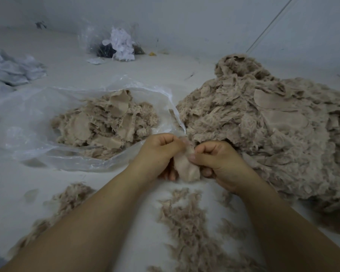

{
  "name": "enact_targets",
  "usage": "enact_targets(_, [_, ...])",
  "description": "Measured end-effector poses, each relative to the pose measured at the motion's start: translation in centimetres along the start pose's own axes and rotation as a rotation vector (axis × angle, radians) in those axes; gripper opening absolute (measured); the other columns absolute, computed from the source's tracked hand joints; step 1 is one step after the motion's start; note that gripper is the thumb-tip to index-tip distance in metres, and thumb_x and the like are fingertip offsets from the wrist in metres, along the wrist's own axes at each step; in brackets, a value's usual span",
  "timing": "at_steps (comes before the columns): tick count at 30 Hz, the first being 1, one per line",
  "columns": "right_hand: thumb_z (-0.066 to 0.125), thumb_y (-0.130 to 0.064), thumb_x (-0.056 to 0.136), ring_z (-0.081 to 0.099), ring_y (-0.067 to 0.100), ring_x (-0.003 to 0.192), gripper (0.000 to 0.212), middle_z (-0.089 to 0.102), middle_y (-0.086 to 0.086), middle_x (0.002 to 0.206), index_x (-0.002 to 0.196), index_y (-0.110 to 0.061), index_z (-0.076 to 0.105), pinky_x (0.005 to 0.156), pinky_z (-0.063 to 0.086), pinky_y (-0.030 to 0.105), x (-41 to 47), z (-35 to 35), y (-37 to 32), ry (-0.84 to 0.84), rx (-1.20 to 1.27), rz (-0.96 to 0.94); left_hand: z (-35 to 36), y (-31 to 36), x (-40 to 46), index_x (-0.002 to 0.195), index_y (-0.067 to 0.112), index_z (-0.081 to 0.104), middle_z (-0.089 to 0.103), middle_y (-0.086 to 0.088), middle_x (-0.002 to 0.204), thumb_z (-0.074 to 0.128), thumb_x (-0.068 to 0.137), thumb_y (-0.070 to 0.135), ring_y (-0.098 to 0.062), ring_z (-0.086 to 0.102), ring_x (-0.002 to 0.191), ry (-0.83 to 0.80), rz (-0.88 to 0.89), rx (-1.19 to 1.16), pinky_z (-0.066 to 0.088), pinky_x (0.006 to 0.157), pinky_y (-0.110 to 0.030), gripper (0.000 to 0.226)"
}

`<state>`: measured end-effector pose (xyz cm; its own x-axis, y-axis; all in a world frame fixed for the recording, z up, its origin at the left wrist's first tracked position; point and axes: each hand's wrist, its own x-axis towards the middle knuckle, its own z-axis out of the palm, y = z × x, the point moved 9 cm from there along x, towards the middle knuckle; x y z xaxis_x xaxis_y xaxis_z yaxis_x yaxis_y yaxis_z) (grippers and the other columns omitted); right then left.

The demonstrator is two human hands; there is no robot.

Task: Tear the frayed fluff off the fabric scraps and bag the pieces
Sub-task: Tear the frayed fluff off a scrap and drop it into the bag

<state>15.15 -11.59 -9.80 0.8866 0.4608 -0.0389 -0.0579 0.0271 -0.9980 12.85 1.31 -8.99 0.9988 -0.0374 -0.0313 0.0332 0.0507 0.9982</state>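
A small beige fabric scrap (185, 167) hangs between my two hands just above the white floor. My left hand (161, 152) grips its left edge with curled fingers. My right hand (218, 160) pinches its top right edge between thumb and fingers. A clear plastic bag (28, 118) lies open to the left, holding a heap of beige pieces (104, 122). A big pile of fluffy beige scraps (263, 130) rises on the right, touching my right hand.
Torn fluff (186, 222) is strewn on the floor under my forearms, with more fluff (67, 201) at the lower left. A second clear bag (116, 44) with white and dark scraps stands by the back wall. Pale blue cloth (10, 67) lies far left.
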Motion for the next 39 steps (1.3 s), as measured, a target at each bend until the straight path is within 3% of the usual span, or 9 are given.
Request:
enact_targets(12, [0.071, -0.003, 0.082, 0.039, 0.010, 0.038, 0.027, 0.049, 0.001, 0.047, 0.059, -0.017, 0.069, 0.041, 0.033, 0.018, -0.1, 0.0, 0.3, -0.051, -0.066, 0.020, -2.9, 1.2, 0.3, 0.061, 0.012, 0.059, 0.049, -0.006, 0.048, 0.063, 0.086, 0.000, -0.016, 0.039, 0.033, 0.274, 0.176, -0.112, 0.029, 0.036, -0.017, 0.028])
enact_targets(14, [0.067, -0.004, 0.085, 0.036, 0.009, 0.038, 0.031, 0.045, 0.000, 0.046, 0.057, -0.017, 0.066, 0.041, 0.034, 0.018, 0.1, -0.2, 0.7, -0.014, 0.025, 0.056, -2.4, 1.2, 0.5, 0.058, 0.009, 0.060, 0.047, -0.007, 0.045, 0.064, 0.073, 0.006, -0.016, 0.034, 0.029, 0.111, 0.134, -0.149, 0.025, 0.035, -0.015, 0.016])
enact_targets(17, [0.061, -0.004, 0.089, 0.031, 0.007, 0.040, 0.034, 0.038, -0.003, 0.047, 0.057, -0.015, 0.059, 0.038, 0.033, 0.018, 0.3, -0.6, 1.1, 0.060, 0.190, 0.119, 2.3, 0.6, -1.5, 0.070, 0.000, 0.071, 0.058, -0.012, 0.048, 0.063, 0.071, 0.010, -0.012, 0.044, 0.027, -0.579, -0.023, -0.159, 0.030, 0.031, -0.013, 0.013])
enact_targets(19, [0.061, -0.004, 0.090, 0.031, 0.006, 0.041, 0.035, 0.038, -0.002, 0.049, 0.057, -0.013, 0.057, 0.037, 0.033, 0.018, 0.2, -0.6, 1.1, 0.072, 0.205, 0.130, 3.7, -0.2, -3.5, 0.079, -0.001, 0.073, 0.065, -0.012, 0.056, 0.065, 0.078, 0.009, -0.010, 0.051, 0.031, -0.819, -0.083, 0.004, 0.034, 0.032, -0.015, 0.012])
enact_targets(21, [0.061, -0.006, 0.091, 0.032, 0.007, 0.041, 0.040, 0.041, -0.002, 0.049, 0.052, -0.016, 0.058, 0.038, 0.033, 0.019, 0.1, -0.5, 0.9, 0.073, 0.169, 0.123, 3.3, -0.8, -2.9, 0.074, 0.004, 0.070, 0.061, -0.008, 0.051, 0.076, 0.078, 0.012, -0.010, 0.047, 0.030, -0.708, -0.101, 0.189, 0.033, 0.033, -0.015, 0.011])
enact_targets(26, [0.061, -0.011, 0.091, 0.034, 0.009, 0.041, 0.042, 0.044, -0.001, 0.049, 0.049, -0.017, 0.060, 0.040, 0.030, 0.021, 0.0, -0.5, 0.7, 0.068, 0.131, 0.100, -0.9, -0.1, 0.1, 0.065, 0.007, 0.055, 0.044, -0.002, 0.041, 0.082, 0.056, 0.047, -0.015, 0.034, 0.030, -0.043, -0.054, 0.300, 0.027, 0.034, -0.018, 0.049])
enact_targets(31, [0.070, -0.024, 0.079, 0.035, 0.008, 0.041, 0.027, 0.045, 0.000, 0.049, 0.054, -0.015, 0.065, 0.040, 0.032, 0.019, 0.0, -0.4, 0.6, 0.038, 0.126, 0.065, 0.3, -0.9, -0.2, 0.086, -0.003, 0.067, 0.058, -0.006, 0.051, 0.075, 0.084, 0.033, -0.015, 0.046, 0.032, -0.153, -0.100, 0.276, 0.030, 0.035, -0.017, 0.037])
enact_targets(34, [0.078, -0.035, 0.064, 0.038, 0.008, 0.045, 0.027, 0.050, 0.005, 0.057, 0.071, -0.010, 0.071, 0.042, 0.033, 0.020, -0.2, 0.2, 0.2, -0.037, 0.010, 0.037, 0.4, -0.8, -0.3, 0.066, -0.001, 0.065, 0.055, -0.010, 0.046, 0.067, 0.093, 0.030, -0.015, 0.042, 0.030, -0.172, -0.077, 0.255, 0.027, 0.035, -0.018, 0.041])
enact_targets(39, [0.078, -0.019, 0.065, 0.034, 0.012, 0.042, 0.012, 0.045, 0.010, 0.057, 0.065, -0.012, 0.069, 0.041, 0.029, 0.022, -0.2, 0.3, 0.3, -0.047, -0.055, 0.042, -2.4, 1.0, 0.5, 0.062, 0.014, 0.061, 0.051, -0.006, 0.042, 0.056, 0.099, 0.015, -0.015, 0.037, 0.028, 0.099, 0.112, -0.133, 0.026, 0.034, -0.018, 0.037])
